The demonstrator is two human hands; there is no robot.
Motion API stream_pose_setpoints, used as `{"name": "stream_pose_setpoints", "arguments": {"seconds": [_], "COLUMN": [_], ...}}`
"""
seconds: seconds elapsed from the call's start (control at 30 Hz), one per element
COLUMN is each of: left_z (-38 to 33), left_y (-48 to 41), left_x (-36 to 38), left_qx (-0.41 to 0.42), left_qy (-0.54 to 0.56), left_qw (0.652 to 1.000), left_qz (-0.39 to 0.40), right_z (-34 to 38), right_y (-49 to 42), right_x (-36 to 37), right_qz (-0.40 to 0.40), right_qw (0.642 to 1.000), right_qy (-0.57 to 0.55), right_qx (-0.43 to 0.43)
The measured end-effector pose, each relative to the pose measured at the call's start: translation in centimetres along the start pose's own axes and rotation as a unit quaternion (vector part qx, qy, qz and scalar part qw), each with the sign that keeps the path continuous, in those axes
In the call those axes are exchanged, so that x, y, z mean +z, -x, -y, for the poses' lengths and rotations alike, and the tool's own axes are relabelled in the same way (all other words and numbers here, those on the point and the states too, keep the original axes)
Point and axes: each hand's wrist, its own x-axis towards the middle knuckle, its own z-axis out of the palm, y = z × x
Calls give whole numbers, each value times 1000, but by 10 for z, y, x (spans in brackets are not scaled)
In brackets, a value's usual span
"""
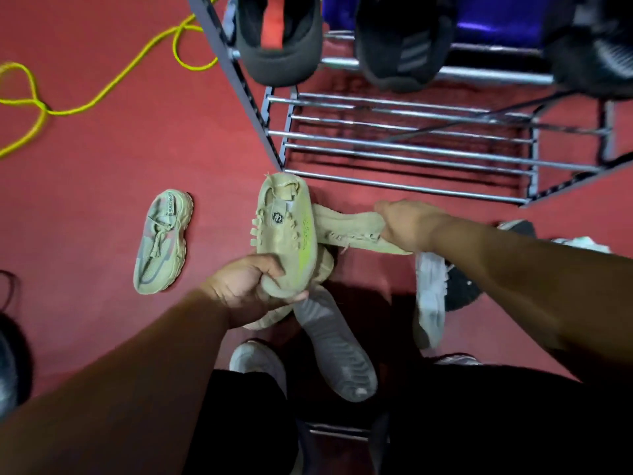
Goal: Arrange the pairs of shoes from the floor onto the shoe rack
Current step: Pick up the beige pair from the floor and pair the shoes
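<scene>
Gripping one olive knit sneaker (284, 234) by its end, the left hand (253, 286) curls round it. The right hand (407, 222) clutches the second olive sneaker (346, 231), and both shoes are just short of the shoe rack's (411, 152) bare lower rails.

Risk: the limp upper folds and slips from the hand, or the sole tips between rails.

Tongue badge: unreadable. The chunky floor sneaker's (162, 241) tag partly reads "SPOR". The black racked shoe (411, 53) shows three stripes.

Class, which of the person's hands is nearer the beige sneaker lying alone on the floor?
Left. The left hand is just right of the beige sneaker; the right hand lies farther right.
</scene>
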Motion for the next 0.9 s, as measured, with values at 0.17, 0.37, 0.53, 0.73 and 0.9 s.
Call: {"name": "stream_pose_setpoints", "arguments": {"seconds": [0.17, 0.37, 0.53, 0.73, 0.9], "left_z": [-21, -54, -74, -43, 2], "left_y": [69, 157, 219, 222, 208], "left_x": [2, 31, 35, 48, 82], "left_qx": [-9, 34, 73, 84, 30], "left_qy": [-103, -256, -324, -243, -217], "left_qw": [994, 966, 943, 965, 975], "left_qz": [-26, -5, -12, -53, -29], "right_z": [21, 37, 56, 80, 70], "right_y": [62, 152, 217, 260, 254], "right_x": [-43, -94, -135, -146, -78], "right_qz": [1, 38, -80, -219, -196], "right_qw": [996, 966, 962, 838, 659], "right_qy": [-71, -248, -257, -499, -715], "right_qx": [46, 69, 51, 27, 129]}}
